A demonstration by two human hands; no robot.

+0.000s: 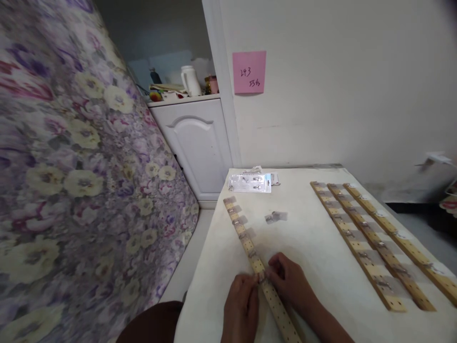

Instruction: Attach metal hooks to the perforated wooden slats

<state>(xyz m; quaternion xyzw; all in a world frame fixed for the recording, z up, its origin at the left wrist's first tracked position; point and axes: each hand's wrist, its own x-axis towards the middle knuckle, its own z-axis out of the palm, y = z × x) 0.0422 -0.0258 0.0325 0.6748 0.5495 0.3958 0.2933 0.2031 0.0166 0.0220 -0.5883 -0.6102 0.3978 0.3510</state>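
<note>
A long perforated wooden strip (245, 240) lies slanted on the white table (314, 247), with small clear packets of metal parts fixed along its far half. My left hand (240, 307) and my right hand (291, 281) meet over the strip near its middle. The fingers of both are pinched together at a small metal piece (261, 277) on the strip. What exactly sits between the fingertips is too small to name.
Three more perforated strips (371, 243) with packets lie side by side at the right. A clear bag of parts (250, 183) and a loose packet (276, 217) lie farther back. A floral cloth (71, 181) hangs at left; a white cabinet (194, 143) stands behind. A pink note (249, 72) is on the wall.
</note>
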